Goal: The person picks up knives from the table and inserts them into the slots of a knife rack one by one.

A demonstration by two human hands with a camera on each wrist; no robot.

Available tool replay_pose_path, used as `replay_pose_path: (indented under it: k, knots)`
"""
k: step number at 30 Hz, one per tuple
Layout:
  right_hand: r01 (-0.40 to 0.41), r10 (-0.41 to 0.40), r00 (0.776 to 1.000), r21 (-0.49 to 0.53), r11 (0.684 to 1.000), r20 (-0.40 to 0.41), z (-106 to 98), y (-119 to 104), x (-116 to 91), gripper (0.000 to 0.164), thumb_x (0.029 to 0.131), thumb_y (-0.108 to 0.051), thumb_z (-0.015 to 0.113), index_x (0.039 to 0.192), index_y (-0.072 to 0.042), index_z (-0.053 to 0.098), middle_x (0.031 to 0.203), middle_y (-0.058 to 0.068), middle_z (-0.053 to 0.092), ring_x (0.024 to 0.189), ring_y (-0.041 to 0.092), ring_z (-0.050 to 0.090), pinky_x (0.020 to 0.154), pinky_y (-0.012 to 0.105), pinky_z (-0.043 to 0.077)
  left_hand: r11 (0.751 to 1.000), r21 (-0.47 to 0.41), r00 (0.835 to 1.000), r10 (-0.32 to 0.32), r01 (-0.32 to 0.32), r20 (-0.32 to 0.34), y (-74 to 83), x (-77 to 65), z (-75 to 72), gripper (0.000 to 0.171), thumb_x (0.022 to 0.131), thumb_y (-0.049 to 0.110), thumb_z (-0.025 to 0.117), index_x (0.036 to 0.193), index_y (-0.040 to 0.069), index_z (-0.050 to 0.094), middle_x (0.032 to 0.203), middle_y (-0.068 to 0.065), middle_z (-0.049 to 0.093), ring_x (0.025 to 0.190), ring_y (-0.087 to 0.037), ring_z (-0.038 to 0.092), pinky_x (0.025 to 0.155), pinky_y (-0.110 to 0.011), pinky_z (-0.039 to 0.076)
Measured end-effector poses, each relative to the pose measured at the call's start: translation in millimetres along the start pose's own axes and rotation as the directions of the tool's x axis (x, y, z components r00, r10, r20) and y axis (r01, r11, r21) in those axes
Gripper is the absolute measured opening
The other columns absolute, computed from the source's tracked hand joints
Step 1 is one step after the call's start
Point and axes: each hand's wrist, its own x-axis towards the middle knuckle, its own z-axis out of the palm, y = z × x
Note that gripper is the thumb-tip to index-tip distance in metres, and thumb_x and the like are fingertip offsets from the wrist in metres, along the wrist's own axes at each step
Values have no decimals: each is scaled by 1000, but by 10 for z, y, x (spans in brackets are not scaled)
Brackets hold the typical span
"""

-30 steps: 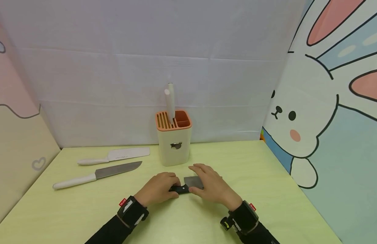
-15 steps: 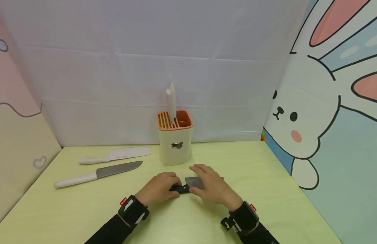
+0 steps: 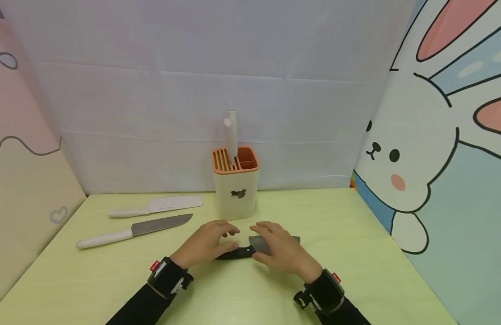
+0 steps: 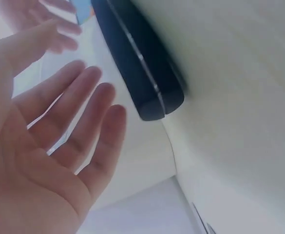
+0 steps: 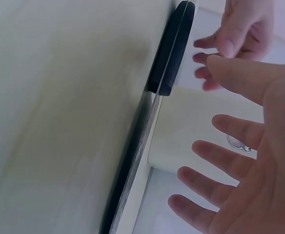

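Lying on the tabletop (image 3: 234, 293), the cleaver (image 3: 244, 252) sits low between the two hands, its long axis running left to right at a slight slant, the handle end a little nearer the person. Its black handle (image 4: 137, 63) points to the left, just beside the left hand (image 3: 205, 241), and its blade (image 3: 259, 243) reaches right, partly hidden behind the right hand (image 3: 282, 250). So the left hand is nearer the handle, the right nearer the blade. Both hands hold nothing: fingers loose and spread, palms apart, a gap showing in each wrist view between fingers and cleaver. Just beyond stands the block (image 3: 236, 194), with two white handles (image 3: 232, 131) upright in it. Farther left lie the long knife (image 3: 161, 225) and, behind it, the broad knife (image 3: 175, 204).
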Motion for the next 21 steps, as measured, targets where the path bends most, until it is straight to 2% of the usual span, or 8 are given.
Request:
replay_pose_path:
  k: [6, 9, 14, 17, 21]
  knots:
    - [44, -43, 999, -26, 999, 25, 23, -49, 85, 60, 97, -23, 80, 149, -4, 57, 149, 19, 56, 138, 39, 54, 112, 55, 48, 990, -139, 995, -34, 21, -94, -16, 5, -127, 41, 105, 38, 70, 141, 18, 67, 132, -1, 71, 114, -25, 68, 92, -43, 58]
    - [50, -49, 998, -24, 998, 35, 26, -91, 126, 57, 97, -23, 81, 146, -4, 60, 147, 18, 58, 136, 38, 56, 111, 54, 49, 978, -205, 988, -54, 23, -142, -19, 3, -188, 45, 106, 38, 68, 145, 16, 64, 137, -4, 69, 119, -26, 67, 95, -47, 58]
    - [54, -52, 996, -24, 998, 66, 50, -184, 207, 52, 97, -25, 81, 142, -5, 64, 142, 13, 62, 128, 33, 60, 105, 47, 54, 952, -302, 971, -109, 41, -212, -56, -30, -249, 50, 109, 38, 64, 151, 11, 59, 144, -10, 65, 125, -25, 64, 103, -50, 56]
    - [47, -44, 993, -23, 999, 106, 79, -230, 253, 51, 98, -25, 80, 142, -5, 65, 140, 10, 62, 126, 30, 60, 104, 43, 55, 931, -359, 958, -156, 61, -241, -84, -58, -271, 50, 111, 39, 59, 153, 12, 57, 149, -8, 61, 130, -25, 61, 108, -52, 53]
    - [36, -31, 987, -24, 999, 156, 121, -274, 315, 49, 98, -25, 80, 141, -6, 66, 137, 8, 63, 125, 27, 61, 103, 39, 54, 899, -429, 950, -200, 81, -240, -92, -87, -301, 50, 113, 40, 53, 156, 15, 53, 155, -5, 56, 137, -27, 56, 112, -56, 48]
